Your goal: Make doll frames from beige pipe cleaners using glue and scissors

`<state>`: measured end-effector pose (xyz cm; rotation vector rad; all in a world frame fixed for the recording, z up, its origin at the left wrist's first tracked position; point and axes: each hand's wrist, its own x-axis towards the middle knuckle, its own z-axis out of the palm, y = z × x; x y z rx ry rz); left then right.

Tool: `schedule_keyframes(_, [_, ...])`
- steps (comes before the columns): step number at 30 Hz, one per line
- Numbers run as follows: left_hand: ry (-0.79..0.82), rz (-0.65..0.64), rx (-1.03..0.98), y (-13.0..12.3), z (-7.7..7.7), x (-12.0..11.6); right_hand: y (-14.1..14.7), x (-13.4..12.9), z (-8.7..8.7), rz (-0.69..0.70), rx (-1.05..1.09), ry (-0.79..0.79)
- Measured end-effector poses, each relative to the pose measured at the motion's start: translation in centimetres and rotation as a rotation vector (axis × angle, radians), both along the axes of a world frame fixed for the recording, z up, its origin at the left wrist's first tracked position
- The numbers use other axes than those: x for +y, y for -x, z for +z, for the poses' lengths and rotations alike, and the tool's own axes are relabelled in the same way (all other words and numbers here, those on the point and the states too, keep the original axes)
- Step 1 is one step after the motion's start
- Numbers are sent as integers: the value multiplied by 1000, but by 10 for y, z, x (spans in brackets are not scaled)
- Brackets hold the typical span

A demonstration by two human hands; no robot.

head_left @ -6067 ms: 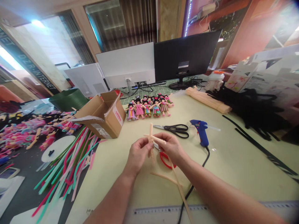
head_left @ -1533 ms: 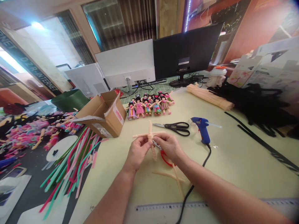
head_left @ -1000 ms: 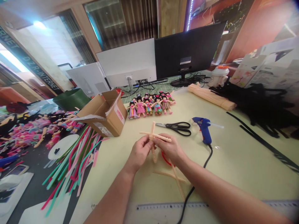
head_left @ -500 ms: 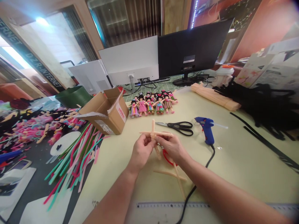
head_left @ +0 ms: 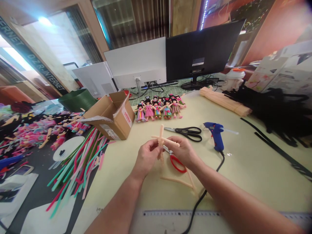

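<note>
A beige pipe-cleaner doll body [head_left: 161, 141], cross-shaped with a wrapped middle, is held upright above the table. Its trunk is pinched between the fingertips of my left hand [head_left: 147, 156]. My right hand [head_left: 183, 152] is closed on its right arm. Below my right hand trails a loose beige pipe cleaner [head_left: 190, 178]; where its upper end goes is hidden. Another beige pipe cleaner [head_left: 175, 181] lies flat beside it. Under my right hand lie red-handled scissors [head_left: 179, 165], partly covered. Black-handled scissors [head_left: 188, 132] rest just beyond my fingers.
A blue glue gun [head_left: 215, 135] lies to the right, its black cord [head_left: 198, 203] running forward past a ruler [head_left: 180, 213]. Finished dolls [head_left: 158, 110] sit behind. At the left are a cardboard box [head_left: 117, 120] and coloured pipe cleaners [head_left: 75, 165]; beige bundles [head_left: 224, 100] lie back right.
The doll body has turned, its right arm now slanting downward. My right hand has shifted slightly right, showing more of the red-handled scissors. The trailing pipe cleaner's lower end has swung up and right.
</note>
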<state>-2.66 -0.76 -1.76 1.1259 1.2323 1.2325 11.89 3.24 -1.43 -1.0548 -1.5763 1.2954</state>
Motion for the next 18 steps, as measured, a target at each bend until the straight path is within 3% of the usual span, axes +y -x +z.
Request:
schedule_keyframes(9, [-27, -59, -102, 0, -3, 1, 1, 3, -8, 0, 41, 91])
schedule_keyframes(18, [-82, -163, -5, 4, 5, -1, 2, -1, 0, 13, 105, 145])
